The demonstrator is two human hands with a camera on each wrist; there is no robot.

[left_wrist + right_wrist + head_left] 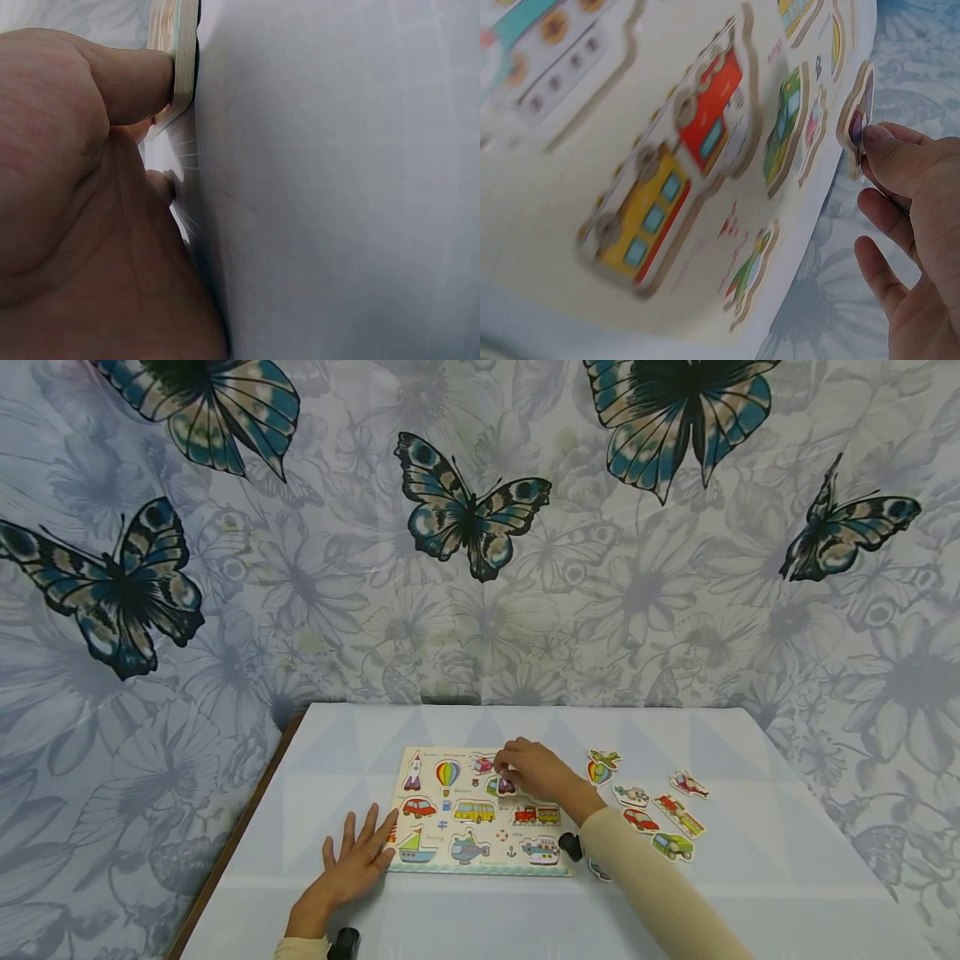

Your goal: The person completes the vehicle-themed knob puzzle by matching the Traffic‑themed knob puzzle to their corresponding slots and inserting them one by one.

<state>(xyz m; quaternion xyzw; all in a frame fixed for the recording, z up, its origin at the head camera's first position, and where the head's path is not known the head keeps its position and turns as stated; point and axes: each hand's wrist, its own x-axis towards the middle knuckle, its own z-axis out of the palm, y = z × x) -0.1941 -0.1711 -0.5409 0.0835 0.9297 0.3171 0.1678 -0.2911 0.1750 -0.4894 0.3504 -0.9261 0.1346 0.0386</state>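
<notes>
The wooden puzzle board (480, 858) lies on the table, with pictures of vehicles in shallow cutouts. My right hand (536, 770) is over its upper right part, pinching a small wooden puzzle piece (857, 124) between thumb and fingertips. The piece has purple and white on its face and is held up off the board in the right wrist view; the fingers hide part of it. My left hand (354, 862) rests at the board's left edge with fingers spread. In the left wrist view its thumb (139, 82) touches the side of the board.
Right of the board lie several loose pieces: a balloon (599, 772), a red car (640, 820), a train (679, 815), a green jeep (672, 847) and a helicopter (688, 784). Another piece (598, 870) is partly hidden by the right sleeve (652, 877). A butterfly-patterned wall covering (480, 635) stands behind the table.
</notes>
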